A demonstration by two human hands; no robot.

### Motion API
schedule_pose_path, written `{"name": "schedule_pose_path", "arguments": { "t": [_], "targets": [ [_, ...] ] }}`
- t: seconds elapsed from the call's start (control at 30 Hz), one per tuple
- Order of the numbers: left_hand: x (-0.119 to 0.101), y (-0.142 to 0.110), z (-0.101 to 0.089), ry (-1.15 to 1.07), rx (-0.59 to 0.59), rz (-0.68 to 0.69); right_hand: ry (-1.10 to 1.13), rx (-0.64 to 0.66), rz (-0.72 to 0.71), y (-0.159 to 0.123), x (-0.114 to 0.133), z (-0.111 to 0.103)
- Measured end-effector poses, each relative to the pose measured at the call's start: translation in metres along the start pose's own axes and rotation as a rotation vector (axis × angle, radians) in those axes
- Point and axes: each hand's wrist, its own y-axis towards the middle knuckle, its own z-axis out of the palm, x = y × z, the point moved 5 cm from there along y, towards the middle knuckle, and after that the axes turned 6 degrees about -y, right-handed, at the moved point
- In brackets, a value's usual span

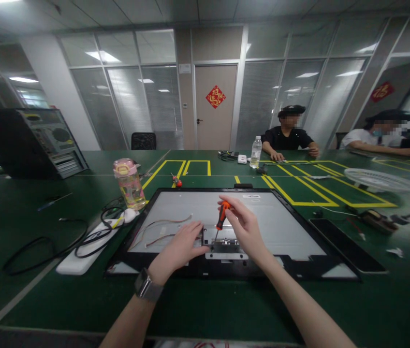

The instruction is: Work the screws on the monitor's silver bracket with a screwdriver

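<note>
A: Item one, screwdriver?

B: Screwdriver (221,216), orange and black. It stood between the two hands, handle up and slightly tilted, its shaft running down to the left part of the bracket.

A: Right hand?

B: Right hand (245,227): fingers and thumb curled in around the screwdriver's handle, with hold of that alone. It came in from above the bracket's right side.

A: Left hand?

B: Left hand (182,244): palm down, fingers extended, thumb set apart from them, both reaching the bracket's left end. Whether it gripped the bracket or only rested against it could not be told. A watch (147,285) sat on that wrist.

A: Item two, bracket?

B: Bracket (225,247), silver metal. It lay towards the near edge of the panel, just right of the left hand and below the right.

A: Item three?

B: Panel (292,237), grey-white with a black border, flat on the green surface (205,309), under both hands. Thin cables (165,220) lay across its left half.

A: Sundries?

B: To the panel's left, a white power strip (85,246) and a pink-lidded bottle (129,183); to its right, a flat black slab (346,244). Two people sat at the far side.
</note>
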Motion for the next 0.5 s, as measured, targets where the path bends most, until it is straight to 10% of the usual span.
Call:
{"name": "schedule_pose_path", "arguments": {
  "t": [0.5],
  "targets": [
    [-0.0013,-0.001,-0.0023,-0.016,0.008,-0.039,-0.065,-0.119,-0.014,0.0026,0.0045,-0.0026]
  ]
}}
